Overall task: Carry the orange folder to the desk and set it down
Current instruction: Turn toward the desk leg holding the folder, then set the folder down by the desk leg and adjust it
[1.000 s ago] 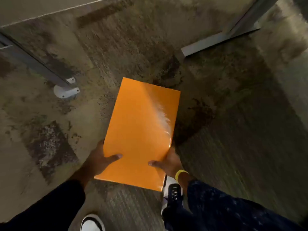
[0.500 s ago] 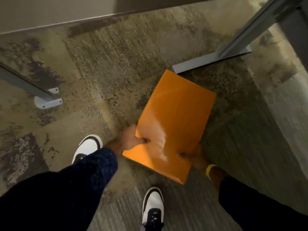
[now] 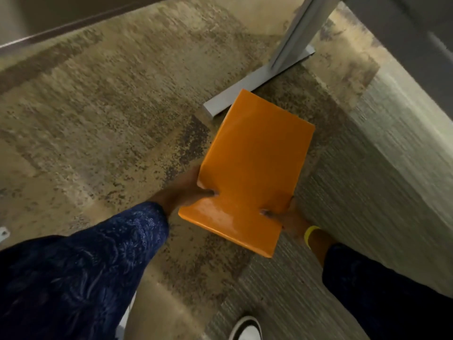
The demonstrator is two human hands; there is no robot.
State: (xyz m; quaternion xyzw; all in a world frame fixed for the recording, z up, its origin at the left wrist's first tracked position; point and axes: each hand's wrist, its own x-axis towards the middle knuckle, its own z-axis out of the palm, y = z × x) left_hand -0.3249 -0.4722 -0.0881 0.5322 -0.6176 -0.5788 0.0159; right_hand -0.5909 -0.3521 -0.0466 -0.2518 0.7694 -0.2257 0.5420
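No readable text, label, brand, number or sign anywhere in view. Orange folder (image 3: 252, 165) face plain and glossy, no print or sticker showing. Yellow wristband (image 3: 310, 233) on right wrist blank from this angle. Dark sleeves patterned only, no lettering. White shoe (image 3: 247, 328) at bottom edge without legible logo. Carpet (image 3: 110, 114) and grey metal foot (image 3: 247, 87) unmarked.

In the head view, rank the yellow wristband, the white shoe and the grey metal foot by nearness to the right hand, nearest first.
From the right hand:
1. Yellow wristband, on that hand's own wrist, just behind it.
2. White shoe, on the carpet below, near the bottom edge.
3. Grey metal foot, ahead, beyond the orange folder's far end.
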